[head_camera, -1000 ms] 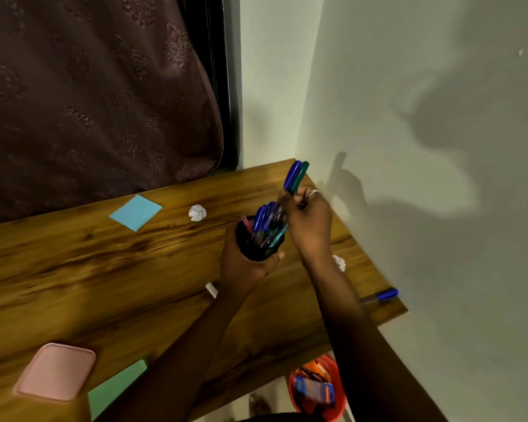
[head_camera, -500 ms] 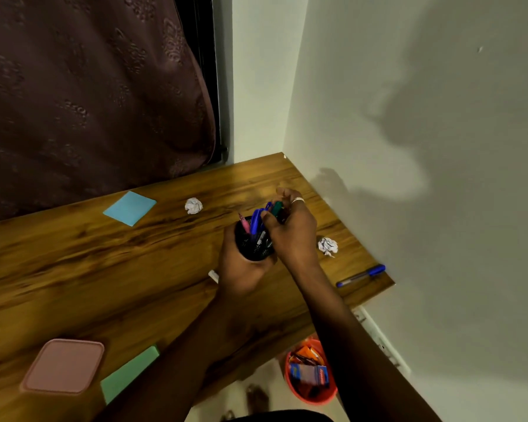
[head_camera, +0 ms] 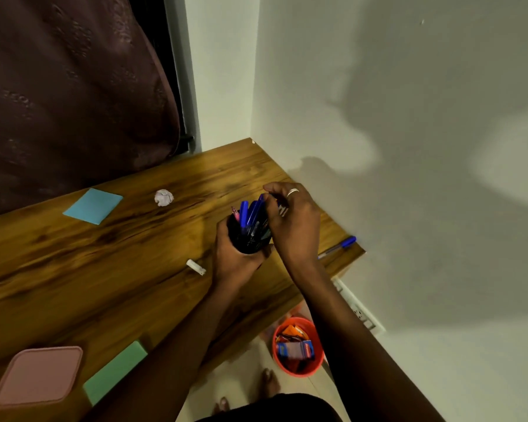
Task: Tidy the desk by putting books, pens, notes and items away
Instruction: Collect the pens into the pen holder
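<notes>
A black pen holder stuffed with several pens, mostly blue, is gripped around its side by my left hand, just above the wooden desk. My right hand, with a ring on one finger, curls over the holder's right side, its fingertips closed on the tops of pens that stand in it. A loose blue-capped pen lies at the desk's right edge by the wall. A crumpled paper ball and a blue sticky note lie farther back on the left.
A small white object lies left of my left wrist. A green note pad and a pink square lid sit near the front edge. An orange bin with rubbish stands on the floor below. The wall is close on the right.
My right hand came down from above the holder with a blue and a green pen, and they now sit among the others. My left hand kept hold of the holder.
</notes>
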